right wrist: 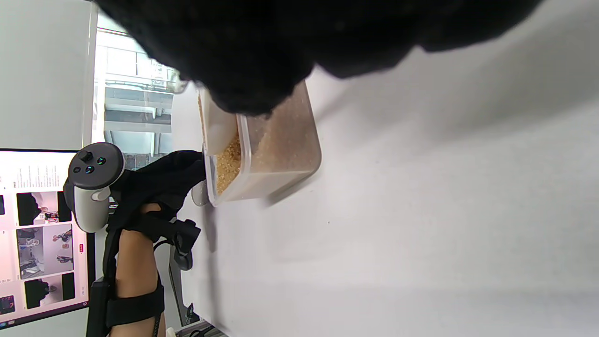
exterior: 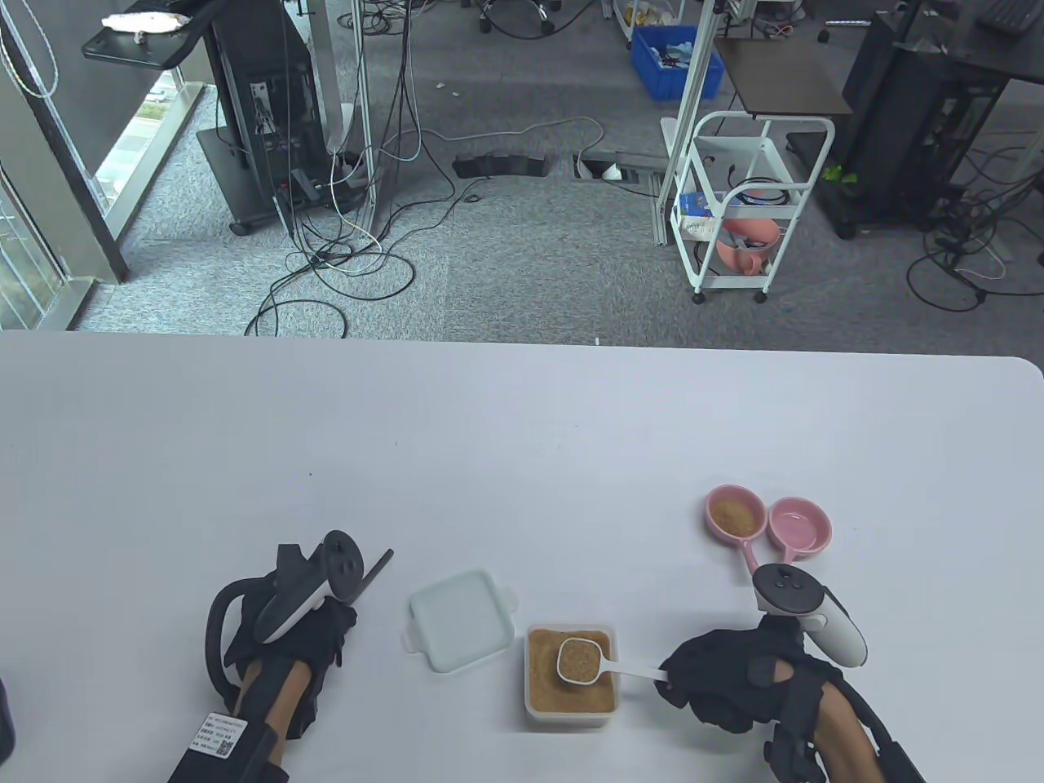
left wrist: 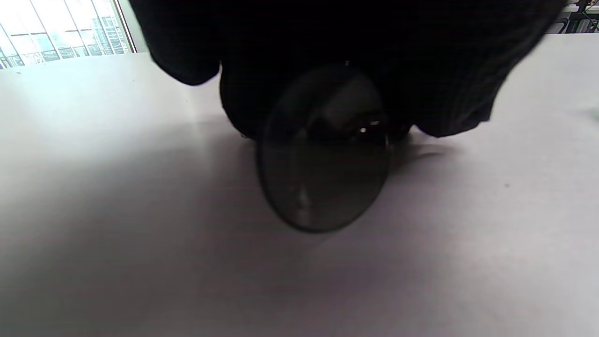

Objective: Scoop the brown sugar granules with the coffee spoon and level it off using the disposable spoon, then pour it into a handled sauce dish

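Table view: coffee spoon (exterior: 581, 659) pinched by rt hand (exterior: 722, 679), heaped over sugar tub (exterior: 570, 708) near table's front edge so spill drops back; lft hand (exterior: 298, 644) gripping black disposable spoon (exterior: 373, 572), ready to level.

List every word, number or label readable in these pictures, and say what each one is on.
Nothing can be read.
White sticker on the left forearm strap: printed lines and a square code, too small.
Screen at the right wrist view's left edge: text lines and thumbnails, blurred and sideways.
Blue crate on the floor: no legible marking.
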Action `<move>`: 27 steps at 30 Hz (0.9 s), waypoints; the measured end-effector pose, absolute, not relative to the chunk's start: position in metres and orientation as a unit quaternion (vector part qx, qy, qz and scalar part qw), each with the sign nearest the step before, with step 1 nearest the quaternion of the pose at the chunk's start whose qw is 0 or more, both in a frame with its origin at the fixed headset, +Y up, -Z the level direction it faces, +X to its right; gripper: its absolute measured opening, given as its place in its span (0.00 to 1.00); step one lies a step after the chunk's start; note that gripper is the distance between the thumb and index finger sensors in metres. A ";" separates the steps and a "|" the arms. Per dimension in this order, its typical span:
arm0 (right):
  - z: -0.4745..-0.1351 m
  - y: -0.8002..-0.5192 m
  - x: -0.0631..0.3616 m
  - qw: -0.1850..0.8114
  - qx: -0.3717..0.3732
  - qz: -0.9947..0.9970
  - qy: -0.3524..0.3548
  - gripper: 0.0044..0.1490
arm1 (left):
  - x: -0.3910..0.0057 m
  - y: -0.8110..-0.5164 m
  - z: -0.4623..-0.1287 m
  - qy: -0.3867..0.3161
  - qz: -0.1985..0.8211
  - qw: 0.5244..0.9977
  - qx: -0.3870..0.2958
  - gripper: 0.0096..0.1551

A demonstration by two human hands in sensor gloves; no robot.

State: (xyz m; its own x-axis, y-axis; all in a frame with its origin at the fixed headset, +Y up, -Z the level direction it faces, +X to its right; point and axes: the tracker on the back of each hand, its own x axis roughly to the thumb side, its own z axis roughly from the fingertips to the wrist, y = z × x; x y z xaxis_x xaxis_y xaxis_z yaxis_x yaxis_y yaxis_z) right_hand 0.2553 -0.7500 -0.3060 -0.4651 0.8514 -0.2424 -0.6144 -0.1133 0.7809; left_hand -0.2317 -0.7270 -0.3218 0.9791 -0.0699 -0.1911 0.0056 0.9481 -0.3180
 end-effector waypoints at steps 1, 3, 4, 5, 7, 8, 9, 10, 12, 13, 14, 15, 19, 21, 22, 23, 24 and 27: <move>-0.306 -0.750 0.255 0.499 0.134 0.734 0.441 0.27 | -0.232 -0.727 -0.322 0.101 -0.019 0.981 -0.162 0.21; -0.306 -0.750 0.255 0.498 0.133 0.734 0.442 0.27 | -0.232 -0.727 -0.322 0.104 -0.019 0.981 -0.162 0.22; -0.306 -0.750 0.255 0.498 0.133 0.734 0.442 0.27 | -0.232 -0.727 -0.322 0.104 -0.019 0.981 -0.162 0.22; -0.306 -0.750 0.255 0.498 0.133 0.734 0.442 0.27 | -0.232 -0.727 -0.321 0.104 -0.020 0.981 -0.162 0.22; -0.306 -0.750 0.255 0.498 0.133 0.734 0.443 0.27 | -0.232 -0.726 -0.321 0.107 -0.020 0.981 -0.161 0.22; -0.306 -0.750 0.255 0.498 0.133 0.734 0.443 0.27 | -0.232 -0.726 -0.321 0.108 -0.020 0.981 -0.161 0.22; -0.305 -0.750 0.255 0.498 0.133 0.734 0.443 0.27 | -0.232 -0.726 -0.321 0.109 -0.020 0.981 -0.160 0.22; -0.305 -0.750 0.255 0.498 0.133 0.734 0.443 0.27 | -0.233 -0.726 -0.321 0.110 -0.020 0.981 -0.160 0.23; -0.306 -0.751 0.255 0.498 0.133 0.734 0.443 0.27 | -0.233 -0.726 -0.321 0.111 -0.019 0.981 -0.160 0.23; -0.306 -0.751 0.255 0.498 0.133 0.734 0.443 0.27 | -0.233 -0.726 -0.320 0.112 -0.018 0.981 -0.160 0.23; -0.306 -0.751 0.254 0.498 0.133 0.734 0.443 0.27 | -0.234 -0.726 -0.320 0.113 -0.018 0.981 -0.159 0.23; -0.305 -0.751 0.254 0.498 0.132 0.734 0.443 0.27 | -0.234 -0.726 -0.320 0.113 -0.018 0.981 -0.159 0.24; -0.305 -0.751 0.254 0.497 0.132 0.734 0.444 0.27 | -0.235 -0.726 -0.320 0.114 -0.016 0.981 -0.158 0.26; -0.305 -0.751 0.254 0.498 0.132 0.734 0.443 0.27 | -0.236 -0.725 -0.320 0.115 -0.015 0.981 -0.157 0.28; -0.305 -0.751 0.254 0.499 0.132 0.733 0.443 0.27 | -0.236 -0.723 -0.320 0.115 -0.015 0.981 -0.154 0.28; -0.305 -0.751 0.254 0.499 0.132 0.733 0.443 0.27 | -0.236 -0.721 -0.319 0.115 -0.017 0.982 -0.150 0.30; -0.305 -0.751 0.254 0.500 0.132 0.733 0.443 0.27 | -0.236 -0.719 -0.319 0.115 -0.017 0.982 -0.146 0.31; -0.306 -0.750 0.255 0.502 0.133 0.732 0.441 0.27 | -0.234 -0.710 -0.316 0.109 -0.011 0.986 -0.123 0.35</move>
